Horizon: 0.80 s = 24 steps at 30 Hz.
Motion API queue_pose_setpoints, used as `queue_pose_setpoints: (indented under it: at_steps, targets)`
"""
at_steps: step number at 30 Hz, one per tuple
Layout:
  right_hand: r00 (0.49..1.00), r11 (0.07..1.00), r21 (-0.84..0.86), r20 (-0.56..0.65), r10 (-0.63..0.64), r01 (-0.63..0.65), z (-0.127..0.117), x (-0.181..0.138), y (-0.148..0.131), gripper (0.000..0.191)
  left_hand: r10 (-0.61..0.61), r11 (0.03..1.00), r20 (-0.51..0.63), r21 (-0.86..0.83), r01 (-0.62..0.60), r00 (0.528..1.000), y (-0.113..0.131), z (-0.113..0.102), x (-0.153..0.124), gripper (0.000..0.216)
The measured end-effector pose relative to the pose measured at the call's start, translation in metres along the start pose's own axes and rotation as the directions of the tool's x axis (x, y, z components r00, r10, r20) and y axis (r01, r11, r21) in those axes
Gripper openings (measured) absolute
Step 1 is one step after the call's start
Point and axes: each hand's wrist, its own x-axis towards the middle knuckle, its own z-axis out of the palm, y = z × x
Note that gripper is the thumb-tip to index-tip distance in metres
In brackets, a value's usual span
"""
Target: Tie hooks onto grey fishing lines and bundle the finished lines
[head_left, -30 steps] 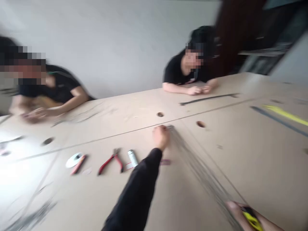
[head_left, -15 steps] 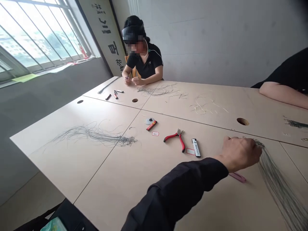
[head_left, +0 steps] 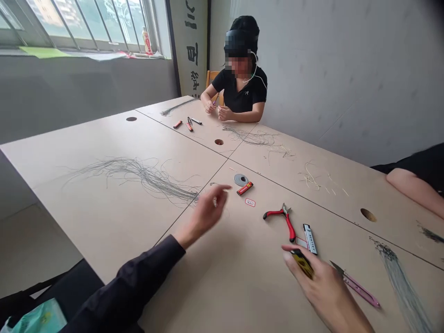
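My left hand (head_left: 204,210) hovers over the knotted end of a bundle of thin grey strands (head_left: 145,178) on the table. Its index finger is stretched out, with a gap to the thumb; some blur covers the fingers. Lower right, my right hand (head_left: 321,282) is closed around a yellow and black lighter (head_left: 302,264). Just right of that hand lie pink-handled thread snips (head_left: 360,289). Red-handled pliers (head_left: 286,222) and a white lighter (head_left: 310,239) lie beyond it. A second strand bundle (head_left: 398,273), dark and tangled at its upper end, lies at the far right.
A grey spool (head_left: 240,179), a red lighter (head_left: 245,188) and a small label (head_left: 250,202) lie mid-table. Across the table (head_left: 222,296) sits a person (head_left: 243,83) working with both hands; another person's forearm (head_left: 412,182) rests at right. Round holes (head_left: 368,215) pierce the tabletop.
My left hand has left the right-hand strand bundle and swung left to the other bundle. My right hand has come into view with the yellow and black lighter. The view has shifted.
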Motion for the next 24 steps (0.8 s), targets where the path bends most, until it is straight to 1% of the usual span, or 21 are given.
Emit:
queue_pose_setpoints:
  at_steps: [1, 2, 3, 4, 6, 8, 11, 13, 14, 16, 18, 21, 23, 24]
  targets:
    - [0.996, 0.999, 0.003, 0.081, -0.046, 0.046, 0.007, 0.014, -0.02, 0.042, -0.042, 0.999, -0.121, 0.019, 0.045, 0.992, -0.01, -0.019, 0.005, 0.028]
    - [0.989, 0.996, 0.012, 0.116, -0.094, 0.093, 0.013, 0.027, -0.038, 0.042, -0.073, 0.996, -0.226, 0.032, 0.082, 0.971, -0.02, -0.036, 0.009, 0.027]
    - [0.977, 0.989, 0.028, 0.152, -0.149, 0.147, 0.019, 0.04, -0.055, 0.041, -0.092, 0.993, -0.304, 0.049, 0.112, 0.948, -0.03, -0.05, 0.014, 0.028]
    - [0.966, 0.98, 0.044, 0.166, -0.2, 0.196, 0.026, 0.053, -0.07, 0.04, -0.095, 0.988, -0.357, 0.084, 0.133, 0.929, -0.039, -0.062, 0.017, 0.029]
    - [0.944, 0.957, 0.043, 0.158, -0.291, 0.288, 0.04, 0.076, -0.095, 0.037, -0.073, 0.974, -0.433, 0.163, 0.158, 0.898, -0.052, -0.078, 0.022, 0.03]
    - [0.932, 0.941, 0.0, 0.14, -0.334, 0.337, 0.054, 0.099, -0.116, 0.032, -0.024, 0.96, -0.431, 0.243, 0.142, 0.902, -0.061, -0.083, 0.025, 0.031]
    - [0.923, 0.921, -0.094, 0.118, -0.366, 0.378, 0.073, 0.129, -0.142, 0.026, 0.045, 0.937, -0.331, 0.341, 0.075, 0.942, -0.068, -0.08, 0.027, 0.036]
    - [0.911, 0.9, -0.148, 0.117, -0.395, 0.41, 0.084, 0.145, -0.158, 0.024, 0.061, 0.918, -0.321, 0.39, 0.073, 0.945, -0.072, -0.078, 0.028, 0.037]
    - [0.903, 0.887, -0.175, 0.121, -0.412, 0.428, 0.089, 0.152, -0.165, 0.023, 0.06, 0.91, -0.346, 0.404, 0.091, 0.936, -0.074, -0.078, 0.028, 0.037]
    - [0.887, 0.852, -0.248, 0.14, -0.44, 0.462, 0.096, 0.162, -0.179, 0.023, 0.04, 0.905, -0.425, 0.4, 0.148, 0.904, -0.078, -0.08, 0.03, 0.034]
    - [0.873, 0.813, -0.317, 0.165, -0.46, 0.488, 0.102, 0.168, -0.19, 0.021, 0.017, 0.907, -0.503, 0.371, 0.198, 0.864, -0.081, -0.084, 0.032, 0.031]
    - [0.843, 0.761, -0.363, 0.224, -0.49, 0.538, 0.108, 0.174, -0.202, 0.019, -0.005, 0.911, -0.6, 0.327, 0.252, 0.8, -0.083, -0.09, 0.034, 0.03]
    - [0.842, 0.736, -0.41, 0.245, -0.48, 0.539, 0.111, 0.176, -0.207, 0.018, -0.015, 0.914, -0.645, 0.301, 0.272, 0.764, -0.083, -0.093, 0.035, 0.03]
    - [0.854, 0.73, -0.444, 0.24, -0.462, 0.52, 0.112, 0.178, -0.208, 0.018, -0.018, 0.916, -0.662, 0.289, 0.277, 0.749, -0.084, -0.094, 0.036, 0.03]
